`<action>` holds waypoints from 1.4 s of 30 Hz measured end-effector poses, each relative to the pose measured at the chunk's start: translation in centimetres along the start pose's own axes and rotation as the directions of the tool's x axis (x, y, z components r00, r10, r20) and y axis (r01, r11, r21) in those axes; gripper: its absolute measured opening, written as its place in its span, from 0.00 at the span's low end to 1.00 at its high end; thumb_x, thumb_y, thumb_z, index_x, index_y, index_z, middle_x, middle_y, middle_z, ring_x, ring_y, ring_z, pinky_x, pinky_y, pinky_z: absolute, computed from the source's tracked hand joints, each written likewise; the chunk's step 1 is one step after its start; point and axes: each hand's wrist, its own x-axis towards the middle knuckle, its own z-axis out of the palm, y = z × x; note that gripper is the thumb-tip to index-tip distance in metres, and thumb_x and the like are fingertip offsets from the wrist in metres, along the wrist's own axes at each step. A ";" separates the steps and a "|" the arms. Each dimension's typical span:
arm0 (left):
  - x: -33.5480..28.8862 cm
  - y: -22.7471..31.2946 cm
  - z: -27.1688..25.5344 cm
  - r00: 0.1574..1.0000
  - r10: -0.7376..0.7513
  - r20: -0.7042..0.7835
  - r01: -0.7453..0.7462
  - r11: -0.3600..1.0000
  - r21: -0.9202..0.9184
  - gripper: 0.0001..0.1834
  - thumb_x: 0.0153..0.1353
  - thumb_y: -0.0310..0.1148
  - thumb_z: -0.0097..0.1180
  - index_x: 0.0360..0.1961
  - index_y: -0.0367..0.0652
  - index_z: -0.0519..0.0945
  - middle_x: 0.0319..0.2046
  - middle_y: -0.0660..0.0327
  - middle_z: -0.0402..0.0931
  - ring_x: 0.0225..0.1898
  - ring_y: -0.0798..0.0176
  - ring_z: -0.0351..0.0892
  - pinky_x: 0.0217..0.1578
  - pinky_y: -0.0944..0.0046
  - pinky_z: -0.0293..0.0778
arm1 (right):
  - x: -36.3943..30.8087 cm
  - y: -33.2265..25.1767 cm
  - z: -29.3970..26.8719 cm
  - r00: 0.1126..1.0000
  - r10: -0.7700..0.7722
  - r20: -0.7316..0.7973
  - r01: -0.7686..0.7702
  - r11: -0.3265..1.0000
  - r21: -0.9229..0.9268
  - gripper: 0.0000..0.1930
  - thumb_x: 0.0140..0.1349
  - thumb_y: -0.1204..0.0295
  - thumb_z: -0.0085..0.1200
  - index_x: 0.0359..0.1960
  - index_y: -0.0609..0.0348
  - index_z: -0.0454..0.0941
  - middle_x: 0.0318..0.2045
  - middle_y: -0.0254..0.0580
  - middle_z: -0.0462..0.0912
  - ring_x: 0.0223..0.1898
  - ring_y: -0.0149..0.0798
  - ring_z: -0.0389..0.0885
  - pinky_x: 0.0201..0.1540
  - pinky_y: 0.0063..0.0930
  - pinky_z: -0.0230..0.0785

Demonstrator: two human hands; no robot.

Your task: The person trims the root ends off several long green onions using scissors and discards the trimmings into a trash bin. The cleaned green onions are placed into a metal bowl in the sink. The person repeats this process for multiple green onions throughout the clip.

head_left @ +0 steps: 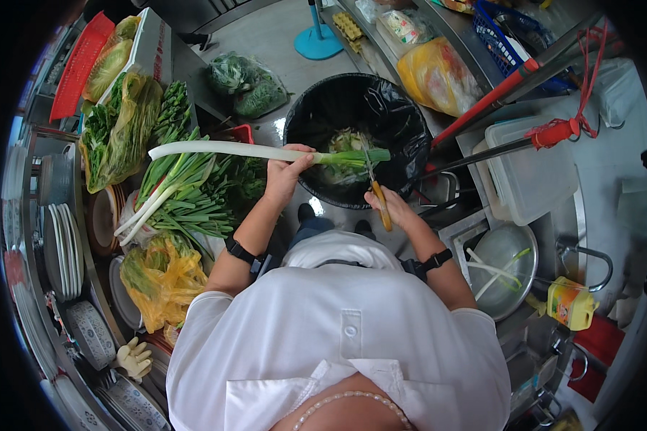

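A long leek [223,148] lies across my front, white end to the left and green end to the right. My left hand [287,172] is closed around it near where the green begins. In my right hand [395,208] is a knife with a wooden handle [384,208], its blade upright against the leek's cut green end. Both hands are over a large black bin [292,108] lined with a black bag; pale green scraps [341,144] lie inside. Left of my left arm sits a bunch of leeks [183,201]. Trimmed leeks [502,273] rest in a metal bowl [492,248] at right.
Bagged greens [248,82] lie on the floor beyond the bin. Stacked plates [65,251] and a yellow bag of vegetables [167,276] crowd the left side. A red-and-black pole [485,104] slants in from the right, near plastic lids [528,172] and a yellow jug [571,303].
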 end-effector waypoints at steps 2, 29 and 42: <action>-0.1 0.2 0.2 1.000 0.015 0.005 -0.015 1.000 0.017 0.11 0.57 0.26 0.63 0.39 0.36 0.77 0.41 0.54 0.79 0.42 0.62 0.79 0.45 0.64 0.77 | -0.1 -0.3 -0.2 0.999 -0.017 -0.042 0.012 0.992 -0.126 0.39 0.52 0.33 0.54 0.31 0.67 0.69 0.31 0.57 0.78 0.37 0.55 0.78 0.41 0.38 0.69; 1.0 4.1 0.2 0.825 0.378 0.421 -0.518 0.803 0.296 0.05 0.56 0.17 0.58 0.34 0.34 0.78 0.46 0.53 0.78 0.56 0.50 0.74 0.58 0.55 0.68 | 1.2 -3.4 0.8 0.952 -0.072 0.297 -0.114 0.818 0.563 0.36 0.58 0.33 0.46 0.33 0.61 0.72 0.20 0.34 0.73 0.23 0.30 0.72 0.27 0.24 0.66; 1.4 0.9 2.6 0.973 0.232 0.002 -0.232 0.972 -0.040 0.07 0.56 0.17 0.57 0.35 0.38 0.77 0.48 0.54 0.77 0.59 0.51 0.71 0.62 0.55 0.62 | 3.0 -2.2 2.2 0.970 -0.066 0.234 -0.077 0.829 0.554 0.37 0.55 0.32 0.49 0.36 0.61 0.71 0.22 0.35 0.73 0.22 0.32 0.74 0.28 0.26 0.69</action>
